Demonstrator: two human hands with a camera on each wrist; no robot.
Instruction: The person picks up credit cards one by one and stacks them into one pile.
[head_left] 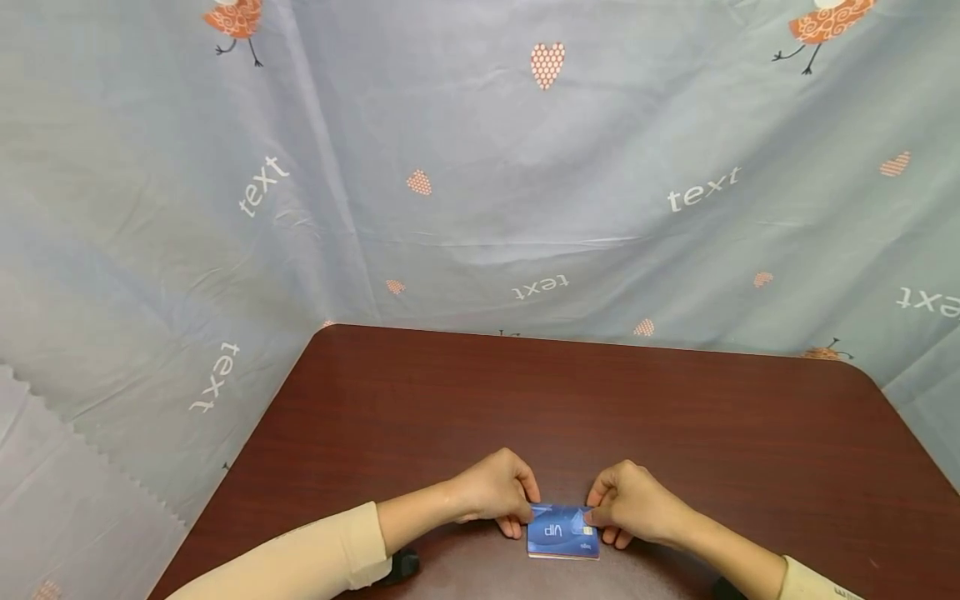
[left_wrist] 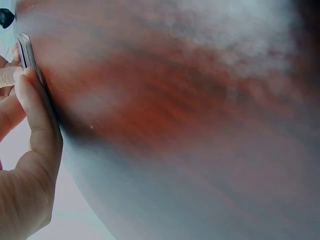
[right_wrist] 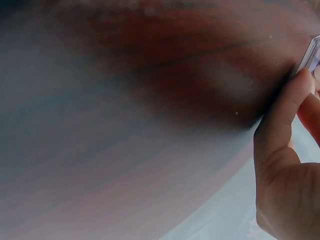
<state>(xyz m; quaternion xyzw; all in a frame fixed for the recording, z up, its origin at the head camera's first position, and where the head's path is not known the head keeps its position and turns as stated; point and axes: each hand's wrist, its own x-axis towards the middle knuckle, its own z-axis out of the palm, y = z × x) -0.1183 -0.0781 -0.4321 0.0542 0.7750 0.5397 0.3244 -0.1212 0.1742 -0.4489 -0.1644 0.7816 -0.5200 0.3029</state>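
A small stack of blue cards point(head_left: 553, 546) with "VIP" on the top one lies close over the table near its front. Its lettering appears upside down in the head view. My left hand point(head_left: 495, 492) pinches the left end, thumb on the top card and fingers bent at the edge. At the opposite end, my right hand point(head_left: 637, 504) pinches the stack in the same way, its thumb by the gold chip. Several layered edges of the card stack point(left_wrist: 28, 55) show in the left wrist view, and a corner of the stack point(right_wrist: 311, 55) in the right wrist view.
The dark red-brown wooden table point(head_left: 525, 400) has rounded far corners. Behind it and at the sides hangs a grey-blue curtain point(head_left: 465, 225) printed with hearts, birds and "text". A black object point(head_left: 401, 567) sits under the left forearm.
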